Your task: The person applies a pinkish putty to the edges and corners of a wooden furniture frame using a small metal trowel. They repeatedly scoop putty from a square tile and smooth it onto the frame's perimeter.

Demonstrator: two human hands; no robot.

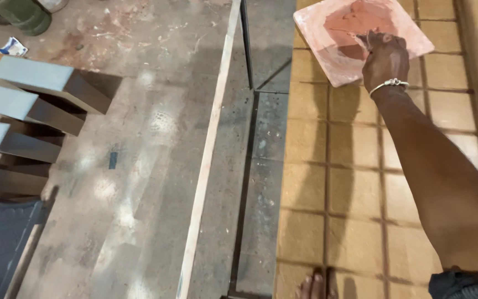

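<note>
My right hand (384, 55) reaches far out over the yellow tiled surface (355, 182) and rests in a square pinkish tray (327, 52) that holds reddish paste (355, 19). Its fingers are curled down into the paste, and a silver bangle (389, 84) sits on the wrist. Whether the fingers grip anything is hidden by the back of the hand. My left hand is out of the picture.
A long pale wooden strip (208, 149) lies along the concrete floor (134, 166) beside a dark metal frame bar (247, 44). Grey-topped stepped blocks (23, 105) stand at the left. A green container (20, 14) sits at the top left. Toes (312, 287) show at the bottom edge.
</note>
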